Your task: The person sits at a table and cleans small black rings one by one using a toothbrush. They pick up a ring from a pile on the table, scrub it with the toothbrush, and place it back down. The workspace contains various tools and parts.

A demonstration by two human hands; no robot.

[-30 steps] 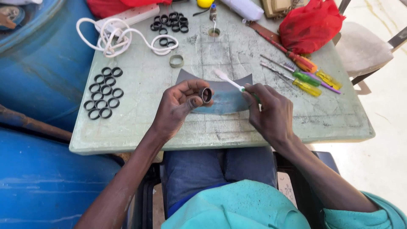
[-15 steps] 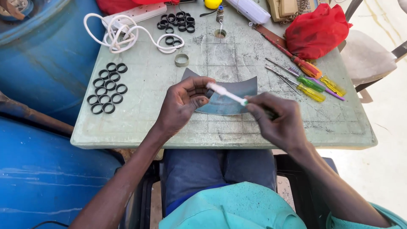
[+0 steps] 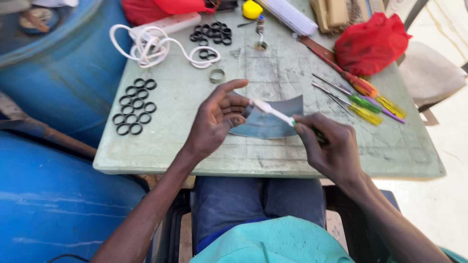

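The left hand [image 3: 214, 119] is closed around a small dark ring-like part, pinched between thumb and fingers, with the index finger stretched out. The right hand [image 3: 329, 146] grips the white brush [image 3: 273, 113] by its rear end. Compared with half a second ago, both hands have come nearer to each other, and the brush tip now touches the small part in the left hand; I judge the cleaning or coating of this part is just starting. The brush's long axis runs from lower right to upper left, tip pointing to the left hand. Under them a grey sheet [image 3: 273, 122] lies on the desk [image 3: 204, 146]. Farther left are black rings [image 3: 134, 107], farther right the screwdrivers [image 3: 360, 100], and behind them a red bag [image 3: 373, 44].
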